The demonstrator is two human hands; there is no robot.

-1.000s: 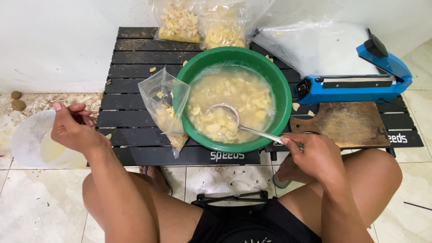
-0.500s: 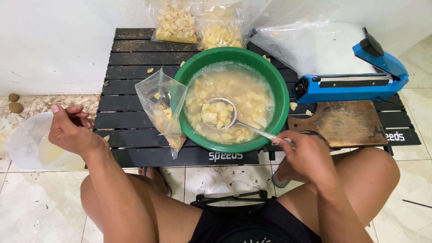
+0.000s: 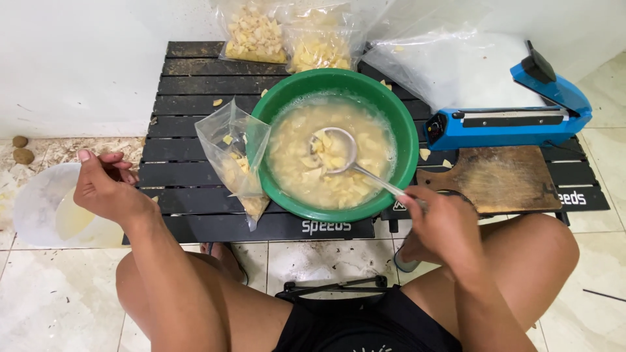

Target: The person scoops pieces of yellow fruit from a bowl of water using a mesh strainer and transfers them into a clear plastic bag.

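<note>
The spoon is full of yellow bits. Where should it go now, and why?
Probably over to the clear plastic bag leaning on the green round bowl. The right hand holds the loaded metal ladle above the liquid, and the bag is only partly filled.

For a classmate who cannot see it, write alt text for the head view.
The right hand lifts a ladle of pale chunks from a green bowl on a black table. The left hand hovers empty near a clear bag leaning on the bowl.

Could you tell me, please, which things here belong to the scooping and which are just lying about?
In use: ladle held in right hand; green bowl of pale pieces; open bag leaning on the bowl.

Lying about: blue sealer, wooden board, filled bags, white basin by left hand.
</note>
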